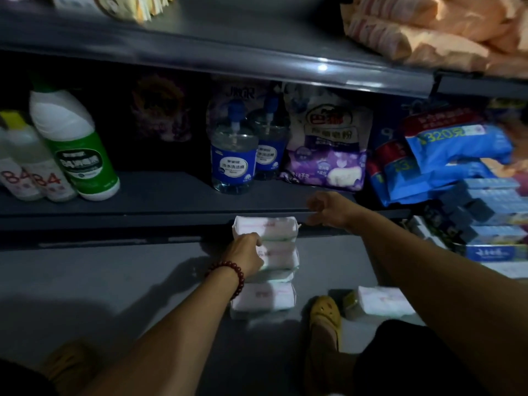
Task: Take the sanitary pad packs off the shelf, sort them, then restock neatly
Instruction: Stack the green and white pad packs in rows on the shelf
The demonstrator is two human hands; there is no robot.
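Head view, dim shelving.
- Row of white pad packs [278, 257] lies on grey surface below shelf [143, 215]; far pack touches shelf edge.
- Left hand [247, 252], bead bracelet [233, 274] on wrist: fingers curled over packs near far end.
- Right hand [328, 210] at shelf edge, just beside far pack's right end. Fingers curled; cannot tell whether holding anything.
- Loose pack [383, 302] apart at right, near yellow shoe [325, 318].
- Bottles [233, 155] stand on shelf.

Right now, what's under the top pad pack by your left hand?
Three more white packs show beneath the top pack, stacked down to the floor. The left hand covers part of the upper ones, so whether another is hidden there I cannot tell.
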